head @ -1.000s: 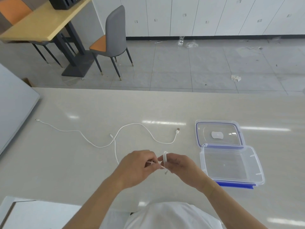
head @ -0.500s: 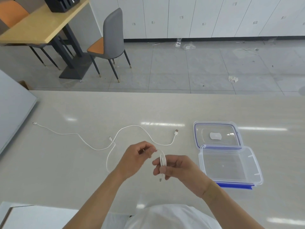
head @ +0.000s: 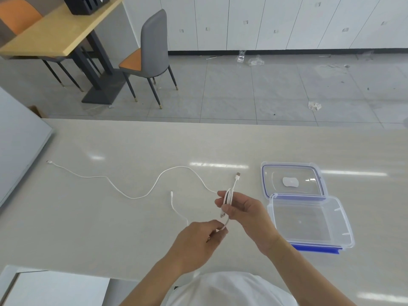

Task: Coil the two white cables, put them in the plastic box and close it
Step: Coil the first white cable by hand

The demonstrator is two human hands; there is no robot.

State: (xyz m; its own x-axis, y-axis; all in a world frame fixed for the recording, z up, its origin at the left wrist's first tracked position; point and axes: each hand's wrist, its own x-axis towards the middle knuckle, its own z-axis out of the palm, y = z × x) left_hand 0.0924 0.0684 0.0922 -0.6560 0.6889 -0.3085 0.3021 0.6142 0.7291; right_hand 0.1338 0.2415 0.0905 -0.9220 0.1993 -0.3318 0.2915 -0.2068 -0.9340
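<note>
My right hand (head: 242,208) grips a small coil of white cable (head: 228,198) above the table, left of the box. My left hand (head: 198,241) pinches the same cable just below the coil; its loose tail (head: 175,206) trails left over the table. A second white cable (head: 136,196) lies uncoiled across the table, with one plug at the far left and a USB plug (head: 237,176) near my right hand. The clear plastic box (head: 309,219) stands open at the right. Its blue-rimmed lid (head: 292,181) lies flat just behind it.
A grey board (head: 19,146) lies at the table's left edge and a white sheet (head: 57,290) at the near left corner. Beyond the table are a tiled floor, a grey chair (head: 152,51) and a wooden table (head: 55,34).
My left hand has swung from above the coil down to below it, drawing the cable round. The loose tail on the table has grown shorter and shifted right.
</note>
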